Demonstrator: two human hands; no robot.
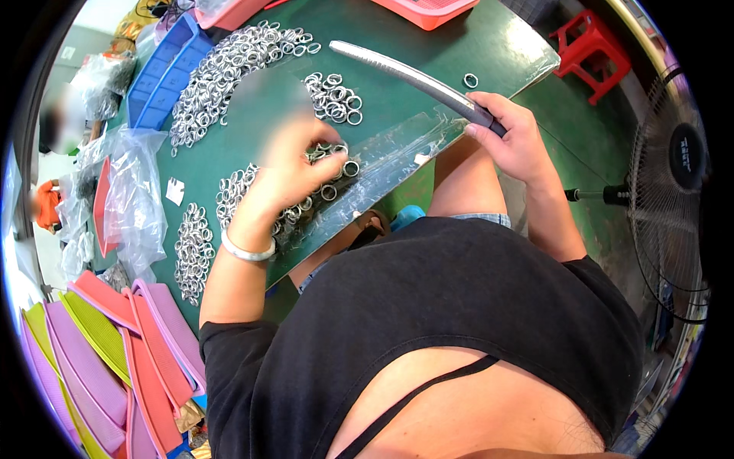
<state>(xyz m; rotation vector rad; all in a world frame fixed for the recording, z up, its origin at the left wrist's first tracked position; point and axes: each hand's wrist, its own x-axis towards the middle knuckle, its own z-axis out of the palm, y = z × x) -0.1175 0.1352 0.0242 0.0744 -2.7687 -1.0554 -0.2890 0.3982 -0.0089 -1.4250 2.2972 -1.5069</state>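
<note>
In my right hand (508, 138) is the dark handle of a long tapered metal ring mandrel (405, 70), its narrow end slanting up to the left above the table. My left hand (294, 164) is curled over a pile of silvery metal rings (238, 191) at the table's near edge. Thumb and fingertips close on a ring (342, 149) there, with others just beneath. Beyond that hand, a small group of rings (334, 99) lies apart from a large heap (229, 65). One single ring (470, 80) rests to the right of the mandrel.
A further ring pile (194, 252) lies left on the green table (367, 27). Around it are a blue compartment tray (164, 73), a plastic bag (134, 199) and stacked coloured trays (92, 359). A red stool (592, 53) and a black fan (684, 157) stand at right.
</note>
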